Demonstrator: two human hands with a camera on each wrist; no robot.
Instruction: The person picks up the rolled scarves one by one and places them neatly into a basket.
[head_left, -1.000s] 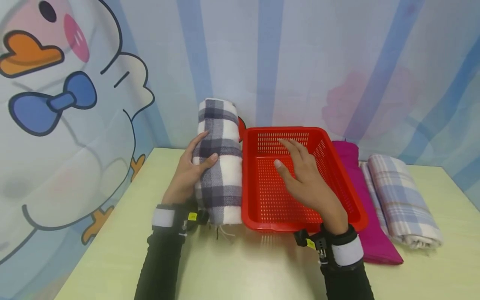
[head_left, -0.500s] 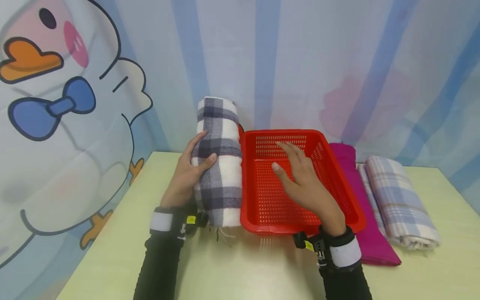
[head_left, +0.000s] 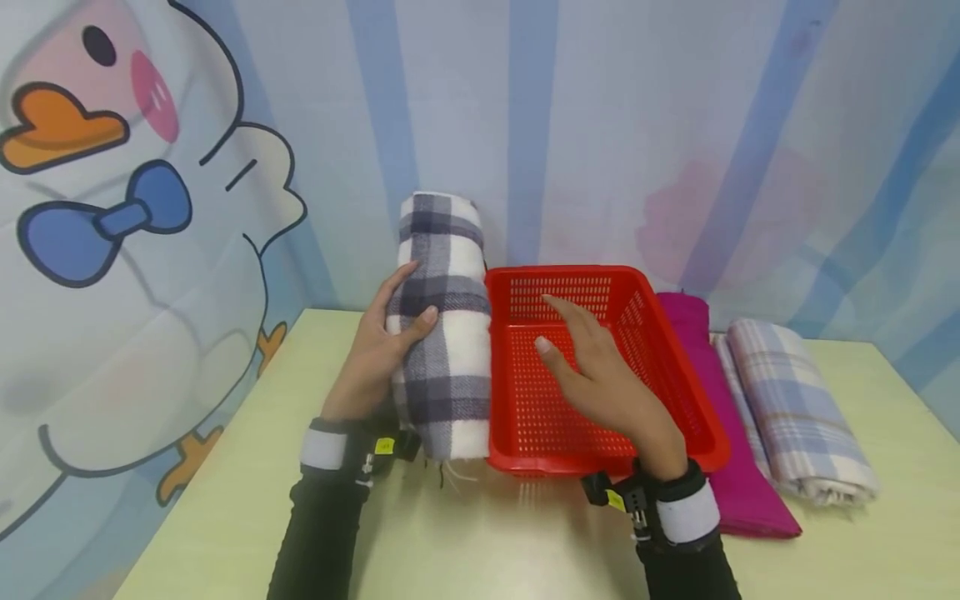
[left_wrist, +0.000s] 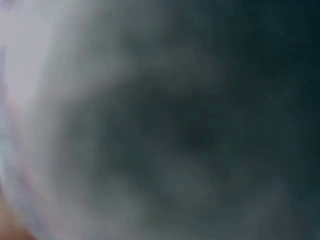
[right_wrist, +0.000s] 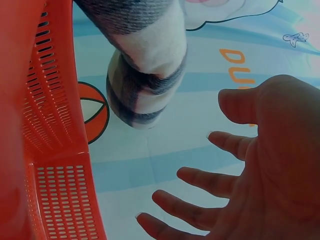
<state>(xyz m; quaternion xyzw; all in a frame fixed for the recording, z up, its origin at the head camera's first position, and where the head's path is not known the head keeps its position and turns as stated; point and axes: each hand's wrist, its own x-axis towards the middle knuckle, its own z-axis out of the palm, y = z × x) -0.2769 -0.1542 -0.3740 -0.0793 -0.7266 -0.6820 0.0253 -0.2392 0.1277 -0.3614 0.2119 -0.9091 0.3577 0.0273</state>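
Observation:
My left hand [head_left: 377,350] grips the left side of a folded plaid scarf [head_left: 453,350], white and dark grey-purple with loose fringe at its near end. The scarf stands lengthwise along the left side of a red plastic basket [head_left: 607,462] and overlaps its left rim in the head view. Over the basket hovers my right hand [head_left: 611,387], fingers spread and holding nothing; the right wrist view shows the palm and fingers [right_wrist: 200,182] apart from the scarf [right_wrist: 150,60]. The left wrist view is dark and blurred, blocked by something close.
Right of the basket lies a folded magenta cloth [head_left: 750,475], partly behind its rim. Beside that is a folded pale blue and white plaid cloth [head_left: 806,417] with fringe. The light yellow table [head_left: 517,550] ends at a printed backdrop [head_left: 465,100] with a cartoon bird.
The scarf has shifted slightly right in my left hand, now overlapping the basket's left rim. My right hand has drifted slightly left over the basket. The view has tilted a little.

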